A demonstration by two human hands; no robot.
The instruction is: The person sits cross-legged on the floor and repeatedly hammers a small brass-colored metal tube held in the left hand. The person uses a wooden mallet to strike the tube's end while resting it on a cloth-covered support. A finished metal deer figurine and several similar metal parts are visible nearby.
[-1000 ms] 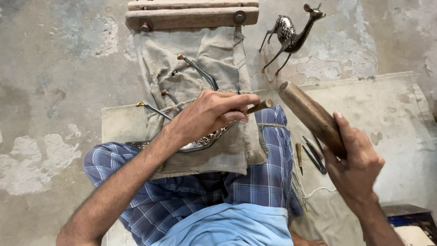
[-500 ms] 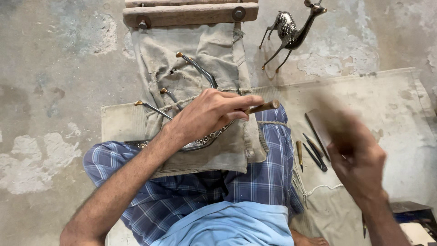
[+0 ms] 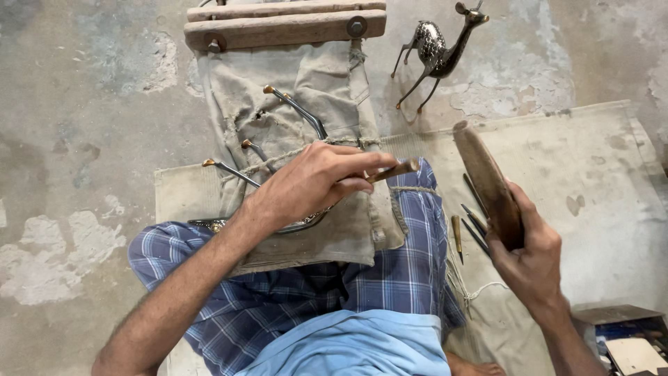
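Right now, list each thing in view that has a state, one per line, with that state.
Left hand: closed around a small chisel, tip down on the metal piece.
Right hand: gripping a wooden mallet, raised clear of the chisel.
Metal piece: lying on the canvas cloth, partly hidden by the hand.
Deer figurine: standing upright on the floor.
Spare tools: lying loose on the mat.
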